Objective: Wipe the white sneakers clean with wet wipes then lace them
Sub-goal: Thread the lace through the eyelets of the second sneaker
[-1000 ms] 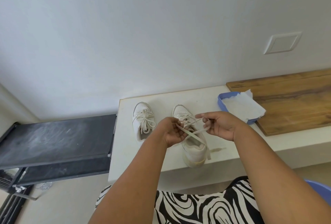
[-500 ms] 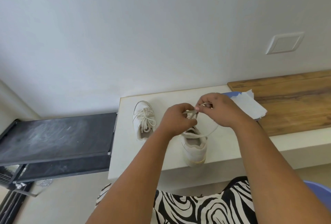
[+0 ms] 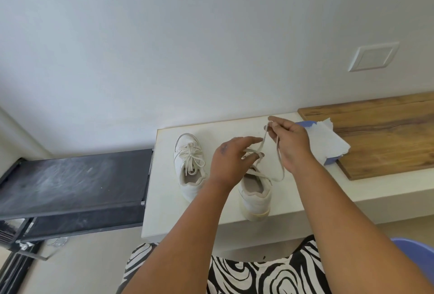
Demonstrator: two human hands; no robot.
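While both white low-top sneakers stand on the pale cream worktop (image 3: 164,190), only the left-hand sneaker (image 3: 189,167) carries a tied bow. The right-hand sneaker (image 3: 256,194) sits with its heel at the near edge of the worktop, just overhanging it. The right hand (image 3: 290,143) pinches a loop of the flat off-white lace (image 3: 279,164) between curled fingers, raised above the shoe. The left hand (image 3: 229,161) hovers over the shoe's front, fingers extended, the lace passing round a fingertip. Behind the right hand lies a blue wet-wipe pack (image 3: 328,145) with a white sheet pulled out, resting against a brown wooden board (image 3: 385,134). A dark dusty shelf (image 3: 70,181) abuts the worktop's left edge. Bare worktop lies between the shoes.
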